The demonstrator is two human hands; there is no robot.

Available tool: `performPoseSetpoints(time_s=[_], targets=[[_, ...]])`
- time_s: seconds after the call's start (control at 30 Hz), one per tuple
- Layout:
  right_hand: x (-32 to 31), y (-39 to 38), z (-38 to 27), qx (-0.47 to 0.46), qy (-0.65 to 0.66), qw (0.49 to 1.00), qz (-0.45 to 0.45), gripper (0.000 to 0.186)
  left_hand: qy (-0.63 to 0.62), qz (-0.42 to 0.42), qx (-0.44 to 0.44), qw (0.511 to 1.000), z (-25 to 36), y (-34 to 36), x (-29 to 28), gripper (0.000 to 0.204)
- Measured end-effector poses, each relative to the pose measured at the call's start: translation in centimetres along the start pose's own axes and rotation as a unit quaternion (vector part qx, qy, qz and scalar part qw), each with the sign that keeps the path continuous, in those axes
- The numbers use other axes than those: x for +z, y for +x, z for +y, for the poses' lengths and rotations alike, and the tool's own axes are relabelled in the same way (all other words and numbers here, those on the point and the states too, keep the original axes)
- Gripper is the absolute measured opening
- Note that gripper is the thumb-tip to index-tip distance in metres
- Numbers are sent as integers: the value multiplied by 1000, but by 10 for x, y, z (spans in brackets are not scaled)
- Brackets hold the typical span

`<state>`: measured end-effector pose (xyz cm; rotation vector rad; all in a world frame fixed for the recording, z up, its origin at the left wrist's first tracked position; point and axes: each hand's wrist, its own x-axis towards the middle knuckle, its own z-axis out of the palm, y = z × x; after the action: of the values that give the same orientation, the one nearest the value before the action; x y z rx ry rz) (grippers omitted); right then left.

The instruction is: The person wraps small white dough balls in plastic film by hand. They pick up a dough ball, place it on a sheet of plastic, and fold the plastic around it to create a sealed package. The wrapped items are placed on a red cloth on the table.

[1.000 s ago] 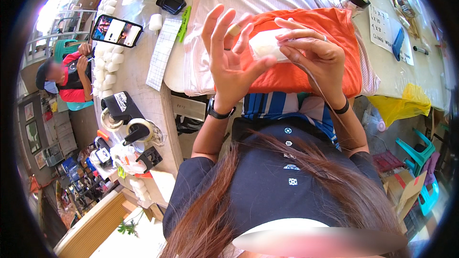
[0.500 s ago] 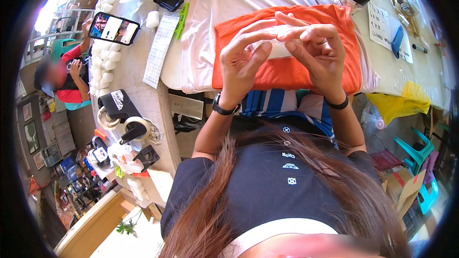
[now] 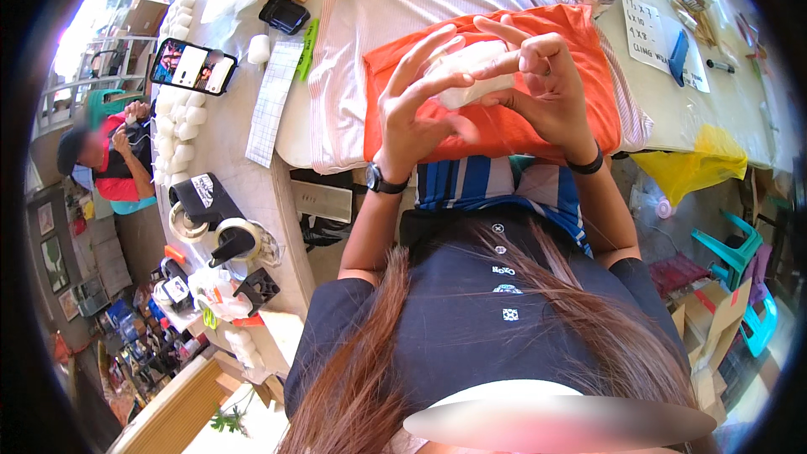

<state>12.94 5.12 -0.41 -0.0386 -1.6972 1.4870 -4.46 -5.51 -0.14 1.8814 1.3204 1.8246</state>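
Observation:
A whitish, plastic-looking bundle [image 3: 461,94] is between my hands, above an orange cloth [image 3: 395,63]; its exact kind I cannot make out. My right hand [image 3: 551,88] has thumb and index finger closed about the bundle's right end. On its other side, my left hand [image 3: 420,97] is open, fingers spread and thumb apart. Its index fingertip lies over the bundle, though whether it touches is unclear. The thumb is smeared by motion. Both hands partly cover the bundle.
Rows of white rounded pieces [image 3: 179,130] line the left table, near a phone [image 3: 193,67], a gridded strip [image 3: 275,105], a green tool [image 3: 308,49] and tape dispensers [image 3: 235,240]. Rightward lie a handwritten sheet [image 3: 647,34] and yellow plastic [image 3: 693,164]. A person [image 3: 118,147] sits far left.
My hands have shifted slightly and my fingers have spread; my left thumb has dropped away from the bundle. More of the bundle shows now. The person at left has lowered a raised hand.

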Motion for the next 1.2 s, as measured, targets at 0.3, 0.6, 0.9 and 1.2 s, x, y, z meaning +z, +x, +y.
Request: performPoseSetpoints(time_s=[0.3,0.6,0.9,1.2], targets=[[-5,-10,-20,56,-64,993,84,37,174,-7,167,970,-7,-4,11,33],[-109,37,-14,185,-215,823,491,28,213,-12,205,955,1,8,8,31],[-92,47,-15,61,-167,890,420,23,189,61,116,973,-3,-2,19,35],[-144,-5,-7,221,-135,934,247,15,178,53,119,975,-8,-6,13,39]])
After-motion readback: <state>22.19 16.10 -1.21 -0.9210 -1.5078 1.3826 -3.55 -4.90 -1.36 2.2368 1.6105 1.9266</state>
